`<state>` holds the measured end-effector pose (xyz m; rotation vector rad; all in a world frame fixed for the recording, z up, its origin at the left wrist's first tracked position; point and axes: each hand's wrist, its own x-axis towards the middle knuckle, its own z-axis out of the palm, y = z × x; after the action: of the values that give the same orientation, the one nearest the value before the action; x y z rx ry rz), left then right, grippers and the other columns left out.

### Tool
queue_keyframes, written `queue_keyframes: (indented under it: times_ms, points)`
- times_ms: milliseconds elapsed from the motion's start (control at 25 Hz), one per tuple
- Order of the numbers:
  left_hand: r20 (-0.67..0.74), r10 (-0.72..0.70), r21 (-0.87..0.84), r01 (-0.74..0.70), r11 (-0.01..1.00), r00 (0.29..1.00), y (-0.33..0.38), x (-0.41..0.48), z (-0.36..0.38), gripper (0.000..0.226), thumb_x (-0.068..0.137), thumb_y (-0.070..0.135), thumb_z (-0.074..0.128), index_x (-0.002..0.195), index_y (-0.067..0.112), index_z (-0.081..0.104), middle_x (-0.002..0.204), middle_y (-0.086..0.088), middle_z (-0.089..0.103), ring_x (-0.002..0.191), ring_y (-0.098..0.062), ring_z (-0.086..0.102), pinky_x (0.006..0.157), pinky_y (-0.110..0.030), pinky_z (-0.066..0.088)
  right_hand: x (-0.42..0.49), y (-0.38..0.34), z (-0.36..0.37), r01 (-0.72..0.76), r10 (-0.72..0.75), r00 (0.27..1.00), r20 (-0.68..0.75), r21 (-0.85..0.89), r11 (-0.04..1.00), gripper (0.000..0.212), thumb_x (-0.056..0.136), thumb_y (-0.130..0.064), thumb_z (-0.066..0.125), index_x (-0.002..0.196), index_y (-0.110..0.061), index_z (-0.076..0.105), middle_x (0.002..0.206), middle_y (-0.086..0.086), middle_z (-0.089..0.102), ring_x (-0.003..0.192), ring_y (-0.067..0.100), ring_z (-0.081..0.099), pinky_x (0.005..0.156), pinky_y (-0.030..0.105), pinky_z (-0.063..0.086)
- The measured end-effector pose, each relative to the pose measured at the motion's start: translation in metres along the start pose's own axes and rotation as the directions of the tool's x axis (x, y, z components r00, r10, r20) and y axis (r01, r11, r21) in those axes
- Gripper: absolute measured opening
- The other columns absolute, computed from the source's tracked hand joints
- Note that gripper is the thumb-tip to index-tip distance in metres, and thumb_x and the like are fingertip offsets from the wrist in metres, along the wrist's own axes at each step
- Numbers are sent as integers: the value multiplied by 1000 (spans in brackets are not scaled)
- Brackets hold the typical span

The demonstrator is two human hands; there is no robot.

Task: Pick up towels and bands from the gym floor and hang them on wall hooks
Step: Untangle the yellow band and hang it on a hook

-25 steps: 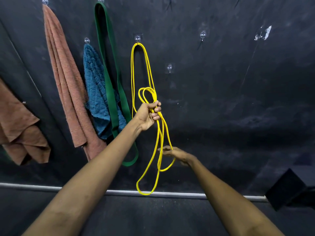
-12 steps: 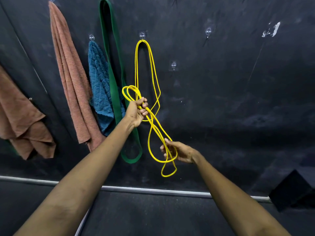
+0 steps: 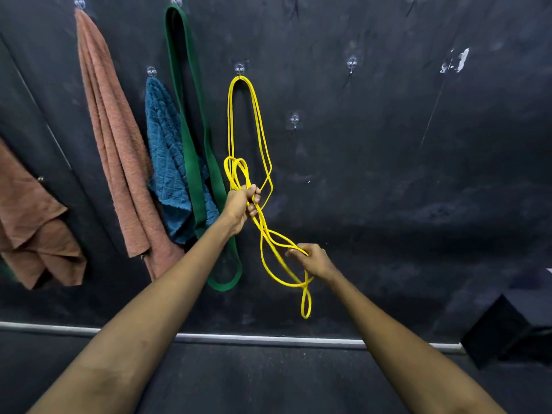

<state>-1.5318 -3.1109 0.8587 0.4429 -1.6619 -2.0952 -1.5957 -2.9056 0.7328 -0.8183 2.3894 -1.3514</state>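
The yellow band (image 3: 229,121) hangs lengthwise from its hook (image 3: 239,68) straight above the left hand (image 3: 240,204), which grips its gathered loops, while the lower right hand (image 3: 313,259) pinches the trailing strands.

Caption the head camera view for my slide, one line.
Left hand and right hand grip a yellow band hanging from a wall hook beside a green band.

along the wall (image 3: 388,174), left to right: bunched towel (image 3: 35,234), long towel (image 3: 119,150), short towel (image 3: 167,162), wide band (image 3: 191,180) overlapping it, thin band (image 3: 229,121) on a hook (image 3: 239,68), more hooks (image 3: 294,118).
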Motion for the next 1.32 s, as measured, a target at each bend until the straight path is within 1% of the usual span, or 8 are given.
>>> queue_keyframes:
  times_ms: [200,520,680,760,840,920,1000,1320]
  points:
    - [-184,8,219,33,975,983,-23,7,-8,17,96,12,50,81,13,57,65,-2,59,39,-12,43,41,-24,41,-2,-10,-5,-149,124,988,96,326,934,31,99,-19,56,70,-12,62,57,2,49,46,7,46,53,23,48]
    - [-292,-526,-158,502,850,799,-58,-1,-66,20,98,26,52,87,10,47,79,-12,45,70,-24,51,65,-34,45,9,-54,-35,-134,67,979,194,355,925,19,95,-24,60,80,-15,67,55,-8,25,43,4,18,39,17,17]
    - [-85,-807,413,758,505,584,-58,-22,-83,75,92,67,36,101,-5,55,105,-23,64,100,-31,65,76,-40,57,17,-73,-49,-120,62,963,261,214,970,11,92,-25,65,94,-15,70,56,-8,27,43,3,20,37,18,14]
    - [-90,-705,756,509,411,703,-57,-30,-71,52,92,57,52,93,5,59,79,-9,64,70,-18,65,61,-31,54,18,-80,-52,-142,79,943,324,174,974,12,91,-23,66,97,-12,70,56,-7,28,42,4,21,36,18,16]
    - [79,-445,760,235,606,892,-55,-30,-49,39,84,31,74,114,14,57,90,0,57,78,-13,59,71,-27,49,18,-86,-51,-136,84,926,369,116,984,13,92,-20,65,97,-10,71,56,-6,33,40,3,25,37,17,21]
    - [273,-283,678,24,734,919,-48,-31,-18,70,76,15,79,138,23,47,122,4,53,114,-12,52,96,-27,42,17,-90,-48,-74,51,925,375,46,996,15,93,-22,66,98,-9,73,56,-8,37,41,2,31,40,16,28]
    - [399,-215,674,-126,728,891,-46,-28,6,59,70,9,73,127,21,59,118,4,60,110,-12,54,97,-28,40,17,-93,-49,-22,15,928,373,14,1000,19,92,-26,68,95,-9,75,58,-6,41,46,2,36,45,17,35]
    - [248,-140,422,24,906,959,-30,-28,25,14,77,5,51,70,11,61,55,9,52,52,-7,39,49,-18,32,13,-67,-74,-143,65,935,350,204,968,27,88,-39,72,68,-24,61,61,-7,38,52,8,37,53,23,36]
